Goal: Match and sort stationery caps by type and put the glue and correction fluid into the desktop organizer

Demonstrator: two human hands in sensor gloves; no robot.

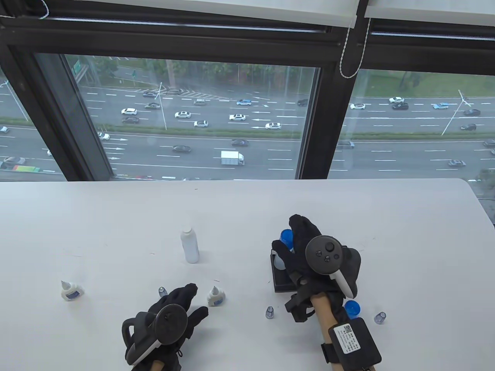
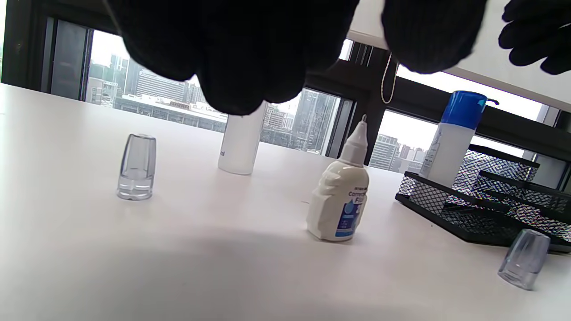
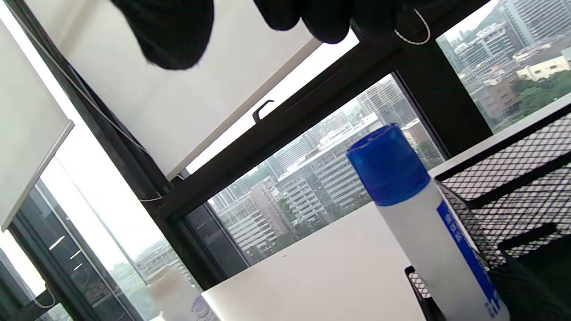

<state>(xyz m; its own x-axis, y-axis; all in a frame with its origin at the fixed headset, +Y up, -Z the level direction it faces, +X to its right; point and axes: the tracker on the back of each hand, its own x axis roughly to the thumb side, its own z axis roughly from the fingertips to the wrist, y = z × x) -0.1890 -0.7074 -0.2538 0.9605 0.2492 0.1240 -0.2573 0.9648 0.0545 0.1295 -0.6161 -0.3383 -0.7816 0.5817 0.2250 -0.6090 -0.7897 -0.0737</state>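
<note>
Tabletop: white, fills the lower half of the table view, window with a highway above it.

Right hand: centre right of the frame, above the black mesh organizer; fingers reach forward over the blue-capped glue bottle standing in the organizer. In the right wrist view the fingertips hang at the top edge, clear of the blue cap; grip apart, nothing held. In the left wrist view the bottle stands upright in the organizer's near compartment.

Left hand: lower centre left, palm down, fingers extended and relaxed; grip apart, holding nothing. Whether it touches the tabletop I cannot tell.

Uncapped white glue bottle: upright, centre of the frame, apart from both hands. Print on it too small to read.

Correction fluid bottle: just right of the left hand's fingertips, nozzle bare. Label in the left wrist view reads "Correc…", blue panel beneath; rest unreadable.

Second correction fluid bottle: far left, well apart.

Loose blue cap: lower right, beside the right wrist.

Clear caps: one just left of the left fingers, one below the organizer, one at lower right
</note>
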